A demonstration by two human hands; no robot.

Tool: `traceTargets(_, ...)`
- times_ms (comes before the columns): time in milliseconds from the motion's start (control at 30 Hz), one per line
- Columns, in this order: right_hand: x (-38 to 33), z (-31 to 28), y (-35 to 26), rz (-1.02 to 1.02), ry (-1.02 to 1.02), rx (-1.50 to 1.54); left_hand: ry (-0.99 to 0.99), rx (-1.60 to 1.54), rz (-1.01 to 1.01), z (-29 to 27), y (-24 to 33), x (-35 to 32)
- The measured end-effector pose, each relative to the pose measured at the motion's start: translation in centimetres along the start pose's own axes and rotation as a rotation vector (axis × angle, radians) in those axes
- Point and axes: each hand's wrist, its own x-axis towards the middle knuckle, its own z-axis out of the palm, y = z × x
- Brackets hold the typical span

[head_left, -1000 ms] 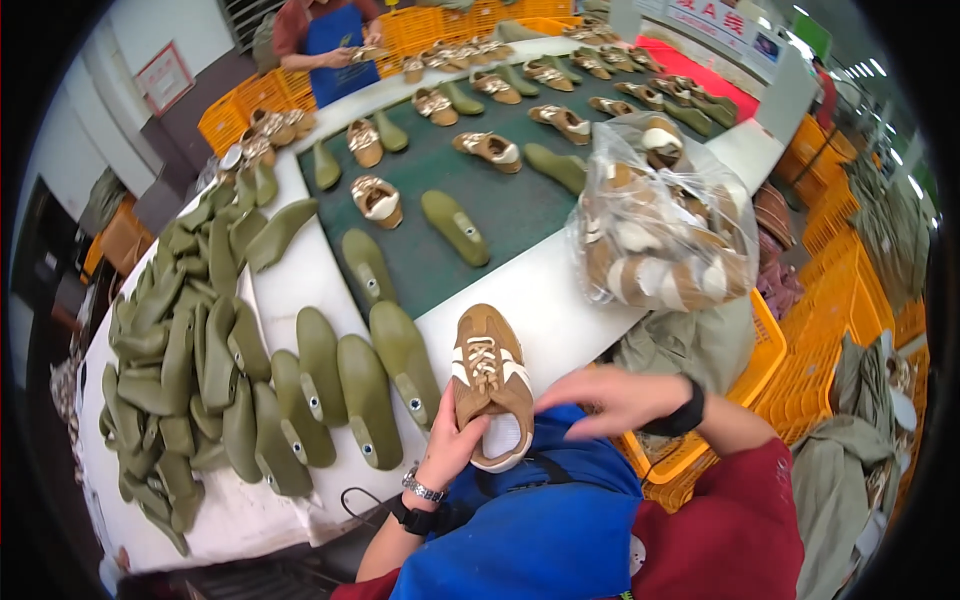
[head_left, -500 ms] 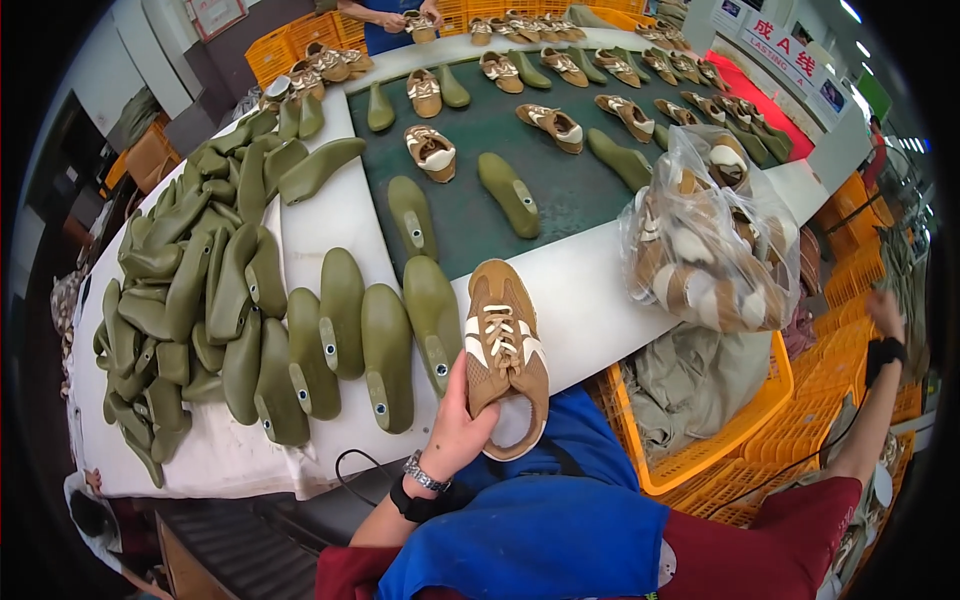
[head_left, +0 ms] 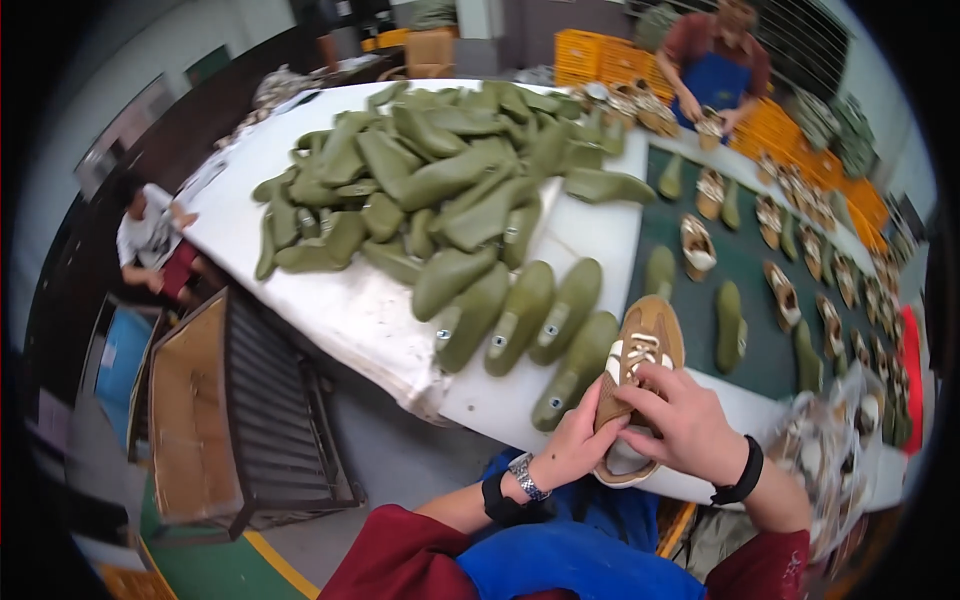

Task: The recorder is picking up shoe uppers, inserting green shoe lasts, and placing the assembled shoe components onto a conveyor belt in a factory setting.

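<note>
I hold a tan shoe upper with white laces (head_left: 641, 352) in front of me over the near edge of the white table (head_left: 340, 300). My left hand (head_left: 573, 447) grips its heel end from below. My right hand (head_left: 682, 422) lies over its top near the opening, fingers curled around it. Just beyond the shoe, several olive green shoe lasts (head_left: 520, 318) lie side by side on the table. A big heap of the same lasts (head_left: 430, 180) covers the table farther back.
A dark green conveyor belt (head_left: 760, 300) on the right carries shoe uppers and lasts. A clear plastic bag of uppers (head_left: 840, 450) sits at my right. Another person (head_left: 715, 60) works at the far end; one sits at left (head_left: 150, 240). A metal rack (head_left: 230, 400) stands below the table.
My right hand came back from the right and took hold of the shoe beside my left hand. My view has swung left, bringing the heap of lasts to the middle.
</note>
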Motion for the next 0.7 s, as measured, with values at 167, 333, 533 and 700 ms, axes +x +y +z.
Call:
traceTargets(167,2.7,1.7,-0.5,-0.075,0.012,0.121,0.235,0.018,0.043,-2.3,0.1,-1.0)
traceTargets(333,2.1,3.0,-0.4,0.018,0.096,-0.049,0.239,0.25,-0.051,-2.0,0.5,-0.1)
traceTargets(533,2.3,3.6,-0.1,0.009,0.214,-0.091,0.451,0.826,0.472,-2.2,2.7,1.8)
traceTargets(700,1.6,3.9,0.3,0.076,0.254,-0.02,0.337,0.954,0.522,-1.9,2.8,3.2)
